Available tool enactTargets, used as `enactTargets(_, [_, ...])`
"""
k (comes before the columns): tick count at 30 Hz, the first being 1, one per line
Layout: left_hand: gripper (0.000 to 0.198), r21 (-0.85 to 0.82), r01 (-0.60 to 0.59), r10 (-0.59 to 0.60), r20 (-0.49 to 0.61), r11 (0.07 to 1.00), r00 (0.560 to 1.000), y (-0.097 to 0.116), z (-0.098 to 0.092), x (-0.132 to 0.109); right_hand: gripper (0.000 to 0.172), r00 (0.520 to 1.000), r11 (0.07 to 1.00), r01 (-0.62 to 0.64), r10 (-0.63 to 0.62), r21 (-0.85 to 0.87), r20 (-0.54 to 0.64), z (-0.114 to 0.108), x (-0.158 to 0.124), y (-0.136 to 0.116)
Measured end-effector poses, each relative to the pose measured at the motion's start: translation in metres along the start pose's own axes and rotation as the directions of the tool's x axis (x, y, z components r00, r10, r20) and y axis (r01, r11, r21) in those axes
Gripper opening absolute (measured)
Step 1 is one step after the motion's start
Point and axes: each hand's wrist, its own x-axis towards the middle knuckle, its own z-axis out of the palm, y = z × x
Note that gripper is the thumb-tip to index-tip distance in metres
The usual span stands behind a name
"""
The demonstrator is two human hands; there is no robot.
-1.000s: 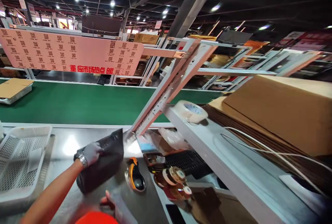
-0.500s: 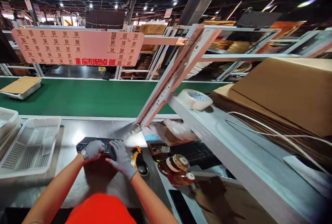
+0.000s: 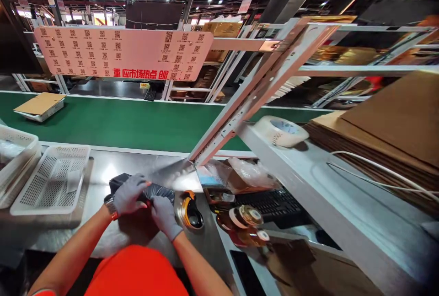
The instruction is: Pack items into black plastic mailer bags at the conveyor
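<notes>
A package in shiny black plastic (image 3: 159,191) lies on the metal table, partly hidden by my hands. My left hand (image 3: 130,196), in a grey glove with pinkish fingertips and a watch at the wrist, lies over its left and middle part, thumb and fingers closed about the plastic. At its near edge, my right hand (image 3: 165,215), also gloved, pinches the film with bent fingers; the fingertips are partly hidden. Just right of that hand sits a yellow and black tape dispenser (image 3: 192,213).
White perforated baskets (image 3: 46,211) stand at the left. Behind the table runs a green belt (image 3: 137,124) carrying a cardboard-topped tray (image 3: 41,106). To the right are a slanted metal post (image 3: 233,113), tape rolls (image 3: 245,216), a keyboard (image 3: 274,202), a phone (image 3: 247,273) and a cardboard stack (image 3: 394,136).
My left hand has spread farther right over the package. My right hand has gone from stretched fingers on top to a pinch at the near edge. The view has swung slightly left.
</notes>
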Motion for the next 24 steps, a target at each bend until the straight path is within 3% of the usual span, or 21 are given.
enactTargets(2, [0.117, -0.124, 0.075, -0.105, -0.257, 0.989, 0.961, -0.021, -0.011, -0.031, 0.033, 0.999, 0.999, -0.023, 0.022, 0.026, 0.028, -0.003, 0.000, -0.001])
enactTargets(4, [0.142, -0.271, 0.203, -0.293, -0.355, 0.941, 0.888, -0.053, -0.017, -0.060, 0.034, 0.997, 0.998, -0.051, 0.049, 0.038, 0.057, -0.008, 0.003, -0.002])
enactTargets(5, [0.151, -0.354, 0.269, -0.384, -0.313, 0.896, 0.869, -0.070, -0.016, -0.070, 0.035, 0.996, 0.997, -0.066, 0.063, 0.036, 0.066, -0.010, 0.005, -0.002])
enactTargets(8, [0.170, -0.490, 0.480, -0.556, -0.012, 0.728, 0.831, -0.112, 0.002, -0.076, 0.034, 0.993, 0.996, -0.086, 0.085, 0.016, 0.082, -0.017, 0.009, -0.004])
enactTargets(10, [0.177, -0.509, 0.519, -0.555, 0.093, 0.687, 0.826, -0.121, 0.023, -0.061, 0.034, 0.991, 0.996, -0.091, 0.091, -0.007, 0.096, -0.019, 0.009, -0.007])
enactTargets(12, [0.182, -0.477, 0.428, -0.443, 0.087, 0.768, 0.892, -0.114, 0.041, -0.038, 0.035, 0.991, 0.996, -0.091, 0.093, -0.024, 0.101, -0.018, 0.005, -0.011])
enactTargets(14, [0.176, -0.342, 0.271, -0.259, 0.080, 0.900, 0.963, -0.098, 0.049, -0.015, 0.035, 0.991, 0.995, -0.099, 0.100, -0.014, 0.088, -0.015, -0.001, -0.015])
enactTargets(17, [0.134, -0.089, 0.079, -0.067, 0.129, 0.993, 0.989, -0.073, 0.045, 0.005, 0.034, 0.992, 0.994, -0.113, 0.112, 0.008, 0.051, -0.008, -0.012, -0.020])
enactTargets(20, [0.093, 0.020, -0.009, 0.006, 0.166, 1.000, 0.986, -0.057, 0.035, 0.009, 0.034, 0.994, 0.994, -0.100, 0.102, -0.035, 0.042, -0.006, -0.017, -0.023])
enactTargets(24, [0.065, 0.036, -0.035, 0.027, 0.189, 0.999, 0.982, -0.043, 0.034, 0.011, 0.036, 0.992, 0.992, -0.093, 0.100, -0.086, 0.081, -0.014, -0.008, -0.024])
